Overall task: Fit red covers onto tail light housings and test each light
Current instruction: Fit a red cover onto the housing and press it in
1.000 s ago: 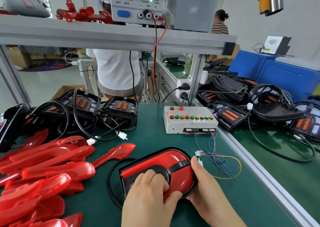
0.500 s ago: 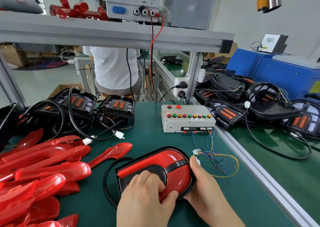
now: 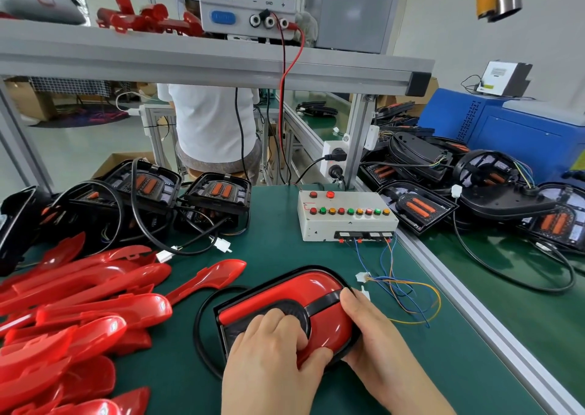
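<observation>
On the near left, a heap of loose red covers (image 3: 79,304) sprawls over the green mat (image 3: 269,256), glossy moulded plastic, long and spoon-shaped; one stray cover (image 3: 209,277) lies apart, pointing at the centre; behind the heap, bare black housings (image 3: 148,190) with orange strips sit tilted in a tangle of black cable and white plugs.

At near centre lies the tail light housing (image 3: 235,330), a black rounded shell ringed on its left by its own looped cable (image 3: 198,329); the red cover (image 3: 316,288) sits on top, smooth and shiny, crossed by a black band.
The left hand (image 3: 272,361) bears down on it with bent fingers on the round dark patch and the thumb against the cover's near edge; the right hand (image 3: 376,348) cups the housing's right end, thumb on top by the band.

Farther right stands a scuffed white test box (image 3: 345,228) with rows of coloured buttons; thin blue, orange and yellow wires (image 3: 408,294) trail from it to a small white plug beside the right hand.
Past an aluminium rail (image 3: 474,313), more black housings (image 3: 418,207) crowd the next bench, before a blue cabinet (image 3: 522,133).
</observation>
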